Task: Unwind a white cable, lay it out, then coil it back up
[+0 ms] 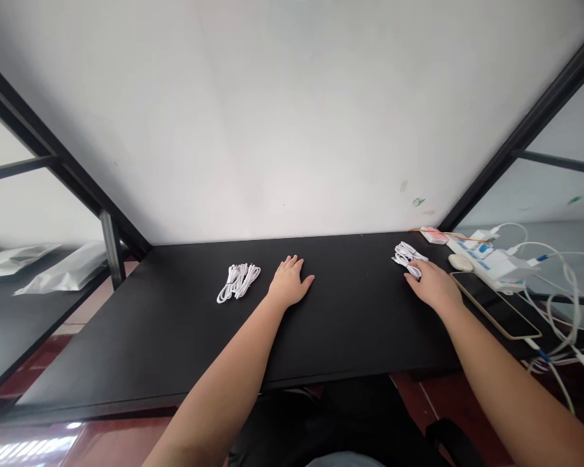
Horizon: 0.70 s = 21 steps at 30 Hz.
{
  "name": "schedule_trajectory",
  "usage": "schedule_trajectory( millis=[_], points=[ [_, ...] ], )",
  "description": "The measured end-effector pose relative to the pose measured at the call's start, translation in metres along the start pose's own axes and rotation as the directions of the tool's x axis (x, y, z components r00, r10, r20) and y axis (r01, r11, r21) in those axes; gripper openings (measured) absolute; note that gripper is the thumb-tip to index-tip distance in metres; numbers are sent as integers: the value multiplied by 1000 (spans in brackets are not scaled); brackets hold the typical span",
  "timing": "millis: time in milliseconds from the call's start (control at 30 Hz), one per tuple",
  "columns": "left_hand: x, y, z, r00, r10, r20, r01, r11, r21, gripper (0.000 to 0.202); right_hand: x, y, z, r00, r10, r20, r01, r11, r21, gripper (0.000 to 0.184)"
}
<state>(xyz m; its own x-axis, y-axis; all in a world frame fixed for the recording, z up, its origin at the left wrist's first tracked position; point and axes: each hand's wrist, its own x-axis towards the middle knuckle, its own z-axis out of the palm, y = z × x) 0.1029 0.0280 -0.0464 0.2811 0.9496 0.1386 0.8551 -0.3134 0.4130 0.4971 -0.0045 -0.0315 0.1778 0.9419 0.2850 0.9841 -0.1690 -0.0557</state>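
My left hand (288,284) lies flat on the black tabletop (340,311), palm down, thumb stretched away from the fingers. Just left of it, apart from it, rests a coiled white cable (238,282) tied at its middle. Over on the right, my right hand (432,284) grips the near end of a second bundled white cable (409,253) between thumb and fingers. Most of that bundle shows beyond the fingertips, on or close to the tabletop; part is hidden under the hand.
Right of my right hand are a phone (496,305), a white mouse (460,262) and a power strip (484,263) with plugged-in chargers and loose cords. A pink-and-white block (434,235) sits by the wall. Clear plastic bags (71,269) lie on the neighbouring desk at left.
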Motion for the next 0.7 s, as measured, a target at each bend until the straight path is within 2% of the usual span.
schedule_trajectory(
  millis=[167,267,367,467,567,700],
  points=[
    [0,-2,2,1000,11,-18,-12,999,-43,68,-10,7,4,993,104,-57,-87,965,247,21],
    [1,-1,2,999,13,-38,-16,997,-81,63,-16,3,1,982,151,-114,-93,910,405,24],
    [0,2,-1,995,12,-99,-28,987,-160,51,-22,-15,-5,976,172,-136,-73,838,541,32],
    [-3,7,-7,982,15,-189,-72,951,-300,41,-25,-46,-12,987,115,-112,-17,767,642,32],
    [-7,17,-10,984,1,-179,-94,852,-514,43,-26,-86,-17,997,30,-75,39,643,765,34],
    [-9,33,-9,999,53,-7,-36,585,-810,52,-33,-137,-20,992,-116,-54,107,514,851,33]
  ],
)
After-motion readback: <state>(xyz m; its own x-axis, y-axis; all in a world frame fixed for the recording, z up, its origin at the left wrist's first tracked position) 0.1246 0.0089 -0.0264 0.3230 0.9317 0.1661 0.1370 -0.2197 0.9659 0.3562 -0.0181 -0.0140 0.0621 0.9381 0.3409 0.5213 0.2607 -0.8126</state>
